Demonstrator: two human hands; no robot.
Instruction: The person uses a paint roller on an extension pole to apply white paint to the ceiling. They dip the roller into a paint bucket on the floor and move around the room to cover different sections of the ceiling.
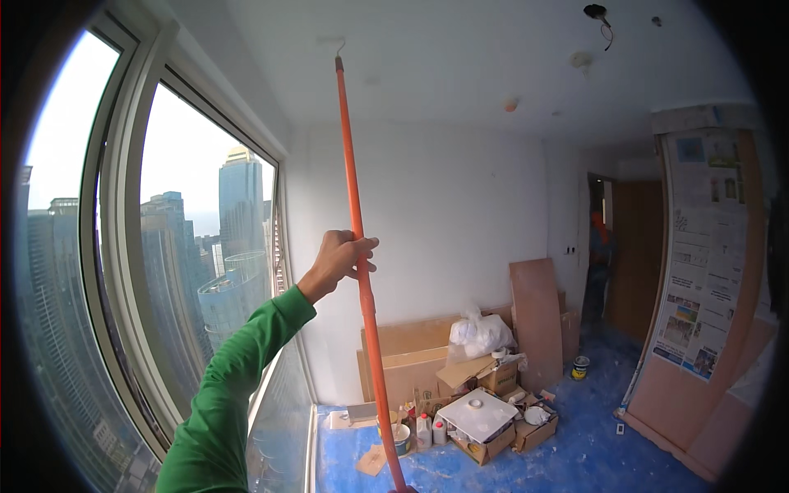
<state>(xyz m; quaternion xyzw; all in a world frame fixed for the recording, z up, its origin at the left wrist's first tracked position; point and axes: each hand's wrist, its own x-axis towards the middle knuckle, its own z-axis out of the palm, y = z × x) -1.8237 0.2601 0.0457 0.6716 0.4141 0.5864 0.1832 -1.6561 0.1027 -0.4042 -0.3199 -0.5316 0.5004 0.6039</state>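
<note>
A long orange extension pole (352, 181) with a paint roller (331, 39) at its top slants up through the middle of the view. The pale roller is against the white ceiling and hard to tell from it; its bent wire frame shows. My left hand (337, 261), in a green sleeve, is closed round the pole about midway, thumb and fingers wrapped on it. Of my right hand (408, 490) only a sliver shows at the lower edge, closed on the pole's low end. The rest of that hand is out of view.
Tall windows (152, 214) line the left side. Below stand a paint bucket (401, 438), plastic jugs (424, 430), cardboard boxes (497, 376) and a white bag (481, 335). Blue sheeting (567, 444) covers the floor. A person (597, 246) stands by the doorway. Wires (608, 34) hang from the ceiling.
</note>
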